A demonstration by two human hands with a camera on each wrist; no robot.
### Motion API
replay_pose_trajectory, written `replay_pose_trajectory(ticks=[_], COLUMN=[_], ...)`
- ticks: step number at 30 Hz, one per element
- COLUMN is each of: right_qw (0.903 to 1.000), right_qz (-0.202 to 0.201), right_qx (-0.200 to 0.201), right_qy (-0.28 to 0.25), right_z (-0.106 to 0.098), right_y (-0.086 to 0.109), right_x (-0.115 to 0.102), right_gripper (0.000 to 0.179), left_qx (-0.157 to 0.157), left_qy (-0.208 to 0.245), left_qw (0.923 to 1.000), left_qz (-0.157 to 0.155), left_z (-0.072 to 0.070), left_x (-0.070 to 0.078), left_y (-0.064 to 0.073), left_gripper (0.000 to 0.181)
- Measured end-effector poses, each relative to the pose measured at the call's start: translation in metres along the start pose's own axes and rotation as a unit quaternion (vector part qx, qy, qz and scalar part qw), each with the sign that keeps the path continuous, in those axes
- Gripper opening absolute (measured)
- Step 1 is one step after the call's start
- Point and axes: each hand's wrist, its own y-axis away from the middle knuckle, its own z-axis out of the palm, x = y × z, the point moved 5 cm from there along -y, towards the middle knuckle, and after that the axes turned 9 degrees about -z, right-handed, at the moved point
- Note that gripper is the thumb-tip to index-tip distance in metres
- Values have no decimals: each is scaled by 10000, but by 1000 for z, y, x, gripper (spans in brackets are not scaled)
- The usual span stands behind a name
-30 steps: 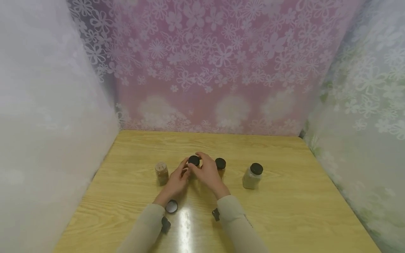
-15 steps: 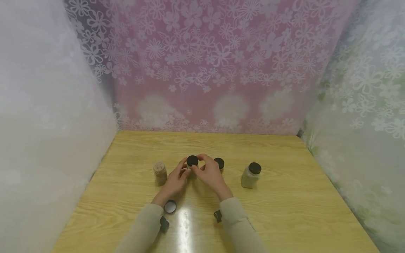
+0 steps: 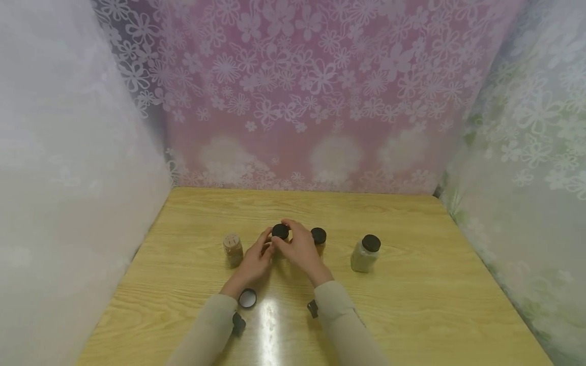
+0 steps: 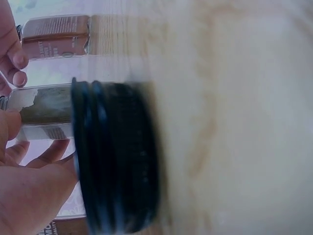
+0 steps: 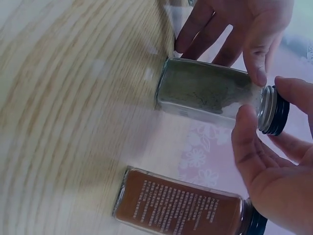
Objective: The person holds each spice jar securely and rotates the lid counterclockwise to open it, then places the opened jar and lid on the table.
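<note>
A glass jar of grey-green powder (image 5: 205,90) stands upright at the middle of the table, between both hands. My left hand (image 3: 254,260) holds its body, thumb on the near side and fingers behind. At the top, my right hand (image 3: 302,249) pinches the black lid (image 3: 280,232) between thumb and fingers; screw threads show just below this lid in the right wrist view. Close to the right hand is a jar of orange-brown powder (image 5: 181,203) with a black lid. Left of the hands stands a lidless jar of brown powder (image 3: 233,251) with a holed shaker top.
A loose black lid (image 3: 247,298) lies inside up by the left wrist and looms large in the left wrist view. Farther right stands a black-capped jar of pale contents (image 3: 365,254). Patterned cloth (image 3: 311,101) hangs behind the wooden table (image 3: 412,305).
Half a second ago the right fingers were farther right around the lid; now they have swung back left over it. The left hand and the jars stay in place.
</note>
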Motion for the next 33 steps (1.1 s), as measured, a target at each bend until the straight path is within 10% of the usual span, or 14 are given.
replay_pose_trajectory(ticks=[12,33], right_qw=[9981,9998], right_qz=[126,29], right_qx=[6,-110], right_qy=[-596,-149], right_z=[-9,2], right_y=[11,0], right_x=[6,3], right_gripper=[38,64], left_qx=[-59,-139], left_qy=[154,13], left_qw=[9998,9999], left_qz=[-120,-73], left_z=[-1,1], left_x=[-3,-2], left_y=[-2,0], left_gripper=[62,61])
